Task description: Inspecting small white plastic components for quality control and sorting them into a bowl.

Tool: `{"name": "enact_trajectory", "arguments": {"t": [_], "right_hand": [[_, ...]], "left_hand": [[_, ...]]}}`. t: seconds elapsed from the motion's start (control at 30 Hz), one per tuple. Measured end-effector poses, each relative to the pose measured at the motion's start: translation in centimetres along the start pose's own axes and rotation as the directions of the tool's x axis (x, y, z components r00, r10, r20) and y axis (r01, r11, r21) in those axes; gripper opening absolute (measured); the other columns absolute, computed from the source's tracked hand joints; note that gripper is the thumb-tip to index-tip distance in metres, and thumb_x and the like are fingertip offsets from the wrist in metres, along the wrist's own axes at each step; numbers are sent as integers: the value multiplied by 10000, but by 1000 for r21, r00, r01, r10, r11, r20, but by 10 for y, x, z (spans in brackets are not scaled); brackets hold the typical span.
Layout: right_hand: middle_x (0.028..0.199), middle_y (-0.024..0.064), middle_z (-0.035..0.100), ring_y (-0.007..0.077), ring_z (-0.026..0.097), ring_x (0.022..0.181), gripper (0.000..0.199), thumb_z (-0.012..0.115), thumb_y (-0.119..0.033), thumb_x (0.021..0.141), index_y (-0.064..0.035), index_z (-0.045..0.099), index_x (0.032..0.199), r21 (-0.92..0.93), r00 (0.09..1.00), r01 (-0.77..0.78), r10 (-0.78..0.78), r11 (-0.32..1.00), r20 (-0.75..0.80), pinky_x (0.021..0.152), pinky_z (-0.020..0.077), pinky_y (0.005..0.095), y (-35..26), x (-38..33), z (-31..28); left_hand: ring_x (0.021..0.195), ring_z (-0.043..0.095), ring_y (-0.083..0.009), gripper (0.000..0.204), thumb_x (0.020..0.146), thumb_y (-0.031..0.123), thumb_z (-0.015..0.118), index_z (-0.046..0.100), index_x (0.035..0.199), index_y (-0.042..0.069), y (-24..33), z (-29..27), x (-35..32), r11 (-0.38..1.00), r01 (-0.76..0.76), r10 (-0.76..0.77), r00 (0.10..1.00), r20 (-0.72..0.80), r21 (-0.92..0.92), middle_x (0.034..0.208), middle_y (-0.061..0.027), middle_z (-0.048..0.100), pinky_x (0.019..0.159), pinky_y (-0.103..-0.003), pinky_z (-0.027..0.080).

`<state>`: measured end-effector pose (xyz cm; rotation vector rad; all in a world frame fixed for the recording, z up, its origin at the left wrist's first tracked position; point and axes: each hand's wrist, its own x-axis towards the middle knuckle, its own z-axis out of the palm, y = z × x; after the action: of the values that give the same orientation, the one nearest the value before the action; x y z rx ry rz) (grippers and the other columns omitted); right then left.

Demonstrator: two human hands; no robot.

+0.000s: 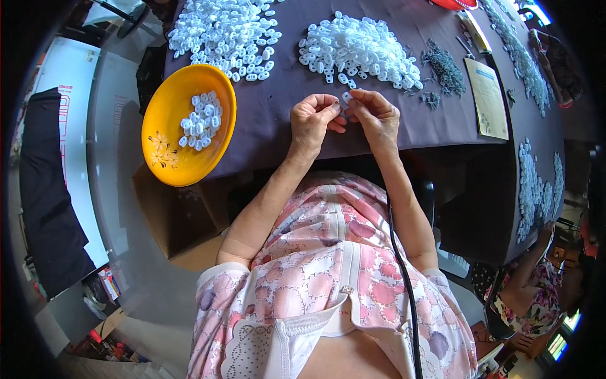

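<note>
My two hands meet over the front of the dark-covered table. My right hand (376, 120) pinches a small white oval plastic piece (346, 97) between thumb and fingertips. Right beside it, my left hand (310, 121) is closed, thumb against fingers; what it holds, if anything, is too small to make out. Just beyond the fingers lies a heap of similar white pieces (360, 50), with a few loose ones at its near edge. Small grey parts (445, 68) form a pile to the right of that heap. A yellow bowl (165, 120) on the left holds several white pieces.
Another heap of white pieces (221, 35) spreads at the far left of the table (265, 126). A tan booklet (487, 101) lies to the right, a red container (454, 3) at the back. An open cardboard box (183, 221) stands below the bowl. A person (533, 290) sits at the right.
</note>
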<state>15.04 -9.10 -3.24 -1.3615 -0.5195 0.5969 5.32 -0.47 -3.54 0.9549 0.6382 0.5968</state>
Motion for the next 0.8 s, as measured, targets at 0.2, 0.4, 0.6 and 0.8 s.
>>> {"name": "enact_trajectory", "arguments": {"t": [0.2, 0.4, 0.6, 0.8], "right_hand": [[799, 0, 647, 39, 586, 688, 130, 626, -11, 813, -1, 653, 940, 16, 1000, 2, -2, 1000, 2, 603, 480, 176, 2, 0, 0], [806, 3, 647, 40, 582, 697, 137, 630, -17, 815, -1, 649, 949, 31, 1000, 11, -10, 999, -12, 613, 485, 178, 2, 0, 2], [822, 14, 648, 44, 586, 723, 143, 625, -16, 820, 1, 647, 960, 11, 999, 35, -35, 999, -3, 628, 494, 187, 1, -1, 1], [828, 15, 648, 54, 594, 726, 149, 618, -25, 826, 2, 645, 971, 12, 1000, 20, -20, 1000, 16, 630, 496, 190, 2, 0, -1]], "left_hand": [[567, 614, -144, 71, 819, 23, 592, 587, 877, -17, 0, 0, 0, 1000, 11, -11, 1000, 10, 5, 744, -79, 621, 487, -245, 526], [563, 615, -146, 71, 824, 28, 587, 588, 880, -16, 0, -1, 1, 999, 25, -24, 999, 28, -39, 743, -81, 625, 486, -246, 528], [567, 619, -150, 73, 824, 26, 586, 589, 884, -15, 3, 1, -2, 999, 13, -14, 999, 38, 29, 750, -94, 630, 485, -251, 530], [566, 618, -151, 67, 821, 25, 586, 585, 877, -12, 1, -1, 0, 999, 31, -31, 998, 59, 8, 752, -97, 630, 481, -251, 530]]}}
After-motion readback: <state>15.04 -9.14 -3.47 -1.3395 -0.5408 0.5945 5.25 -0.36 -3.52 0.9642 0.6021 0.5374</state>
